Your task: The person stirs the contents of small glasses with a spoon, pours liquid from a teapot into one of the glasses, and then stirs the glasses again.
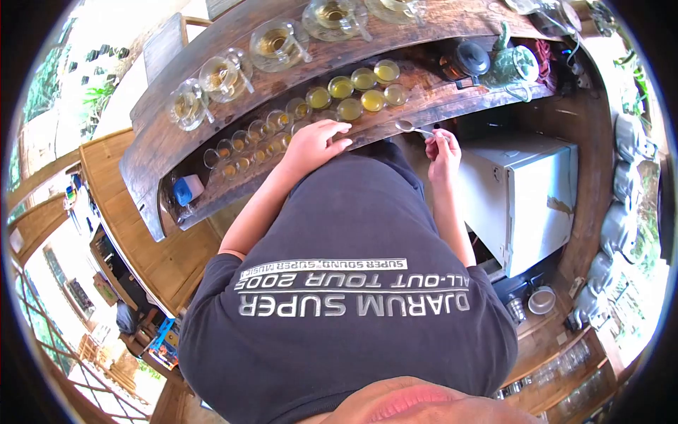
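My right hand pinches the handle of a small metal spoon, whose bowl points left over the edge of the wooden shelf. My left hand rests at the shelf's front edge with thumb and fingers apart, holding nothing. Just beyond it stand small glasses of yellow-green liquid. To its left, rows of small glasses with brownish contents line the shelf, some partly hidden behind my hand. Glass cups on saucers, with spoons beside them, stand along the higher counter.
A blue-and-white block-like object sits at the shelf's left end. At the right are a dark-lidded glass pot and a green patterned teapot. A white box-like cabinet stands below right. A metal bowl lies lower right.
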`<action>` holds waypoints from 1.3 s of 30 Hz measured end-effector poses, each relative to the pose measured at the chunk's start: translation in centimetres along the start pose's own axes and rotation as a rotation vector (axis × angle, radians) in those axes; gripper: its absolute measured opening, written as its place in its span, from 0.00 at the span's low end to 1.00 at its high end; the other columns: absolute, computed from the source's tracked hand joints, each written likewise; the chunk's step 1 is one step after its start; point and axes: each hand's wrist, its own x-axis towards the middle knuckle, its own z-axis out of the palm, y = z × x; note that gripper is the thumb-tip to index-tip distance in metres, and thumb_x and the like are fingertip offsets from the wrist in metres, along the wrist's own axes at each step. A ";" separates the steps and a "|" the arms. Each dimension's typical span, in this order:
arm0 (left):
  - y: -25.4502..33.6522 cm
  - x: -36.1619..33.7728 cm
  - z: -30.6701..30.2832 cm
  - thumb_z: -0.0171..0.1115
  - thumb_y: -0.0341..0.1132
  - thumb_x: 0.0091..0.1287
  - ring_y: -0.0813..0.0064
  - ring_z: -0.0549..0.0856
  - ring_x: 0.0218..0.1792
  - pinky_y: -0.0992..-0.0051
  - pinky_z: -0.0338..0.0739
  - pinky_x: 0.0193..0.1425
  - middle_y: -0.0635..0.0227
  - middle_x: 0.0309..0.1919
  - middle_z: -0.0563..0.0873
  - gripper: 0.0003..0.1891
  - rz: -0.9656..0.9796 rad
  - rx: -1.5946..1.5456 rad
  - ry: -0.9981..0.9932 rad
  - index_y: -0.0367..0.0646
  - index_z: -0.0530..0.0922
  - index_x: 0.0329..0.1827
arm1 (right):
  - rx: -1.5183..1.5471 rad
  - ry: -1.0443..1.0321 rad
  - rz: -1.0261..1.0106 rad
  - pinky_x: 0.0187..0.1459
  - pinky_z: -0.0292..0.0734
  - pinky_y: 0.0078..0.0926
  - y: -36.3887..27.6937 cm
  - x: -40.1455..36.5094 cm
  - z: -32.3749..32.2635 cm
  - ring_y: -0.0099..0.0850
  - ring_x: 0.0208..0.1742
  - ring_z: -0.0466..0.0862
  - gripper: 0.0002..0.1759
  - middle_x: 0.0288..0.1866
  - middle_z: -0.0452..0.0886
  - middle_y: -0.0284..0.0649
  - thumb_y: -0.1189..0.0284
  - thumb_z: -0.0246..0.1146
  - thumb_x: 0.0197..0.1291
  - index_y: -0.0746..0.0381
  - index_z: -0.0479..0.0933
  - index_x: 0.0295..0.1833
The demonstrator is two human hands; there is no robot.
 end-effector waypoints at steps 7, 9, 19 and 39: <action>6.5 8.7 5.4 0.78 0.45 0.78 0.59 0.96 0.50 0.60 0.90 0.55 0.63 0.56 0.97 0.21 0.266 0.151 -0.101 0.45 0.92 0.68 | -0.191 0.063 -0.035 0.42 0.80 0.20 -0.4 2.8 -2.5 0.18 0.38 0.83 0.09 0.48 0.95 0.36 0.72 0.69 0.87 0.63 0.85 0.64; 7.6 11.2 7.5 0.78 0.46 0.76 0.57 0.96 0.53 0.58 0.91 0.57 0.64 0.56 0.97 0.20 0.360 0.268 -0.109 0.46 0.93 0.66 | -0.283 0.008 -0.041 0.46 0.83 0.22 0.3 5.0 -2.4 0.19 0.41 0.86 0.11 0.50 0.95 0.36 0.71 0.71 0.85 0.64 0.85 0.64; 9.3 18.0 13.7 0.80 0.46 0.73 0.54 0.96 0.54 0.54 0.93 0.56 0.61 0.61 0.94 0.28 0.181 0.521 -0.126 0.42 0.89 0.72 | -0.848 -0.382 -0.241 0.58 0.89 0.54 1.0 12.0 -1.0 0.56 0.54 0.95 0.25 0.53 0.94 0.55 0.66 0.77 0.73 0.62 0.84 0.71; 18.9 26.9 17.4 0.74 0.36 0.82 0.51 0.96 0.61 0.57 0.93 0.63 0.57 0.71 0.92 0.23 0.500 0.282 0.030 0.45 0.86 0.78 | -0.725 0.376 -0.705 0.47 0.88 0.35 -17.0 17.7 -13.6 0.34 0.42 0.90 0.25 0.69 0.83 0.51 0.73 0.78 0.75 0.67 0.80 0.72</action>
